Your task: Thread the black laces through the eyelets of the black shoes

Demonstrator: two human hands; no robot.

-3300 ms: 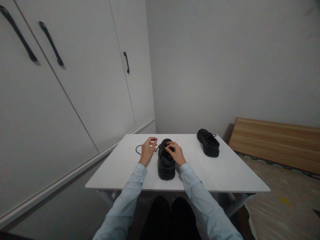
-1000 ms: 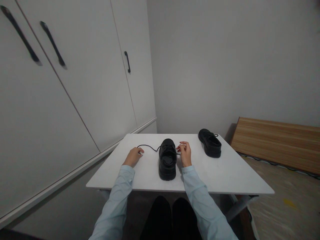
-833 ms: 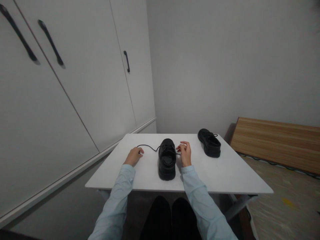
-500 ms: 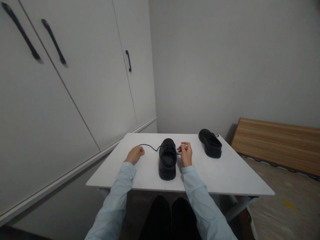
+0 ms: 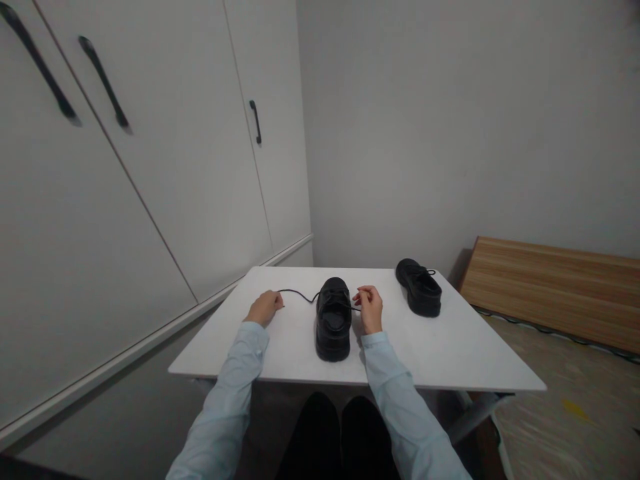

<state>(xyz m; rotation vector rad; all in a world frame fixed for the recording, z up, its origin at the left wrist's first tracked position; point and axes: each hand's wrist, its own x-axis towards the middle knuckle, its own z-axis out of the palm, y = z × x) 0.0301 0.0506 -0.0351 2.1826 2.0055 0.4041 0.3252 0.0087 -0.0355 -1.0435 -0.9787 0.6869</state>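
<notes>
A black lace-up shoe (image 5: 333, 340) stands on the white table (image 5: 295, 360), its toe pointing away from me and its opening toward me. To its left, my left hand (image 5: 265, 307) is closed on one end of the black shoelace (image 5: 299, 293), which curves slack across the tabletop to the shoe. Close beside the shoe's right side, my right hand (image 5: 370, 309) pinches the other, shorter stretch of lace. Both wrists are in light blue sleeves.
A second black shoe (image 5: 421, 290), its lace tied in a bow, stands at the table's back right. White cabinets (image 5: 200, 167) with dark handles line the left side. A wooden board (image 5: 550, 287) leans against the wall at the right.
The whole view has shifted very slightly. My left hand has turned a little, fingers now lower toward the table. My right hand and the shoe look nearly the same.
</notes>
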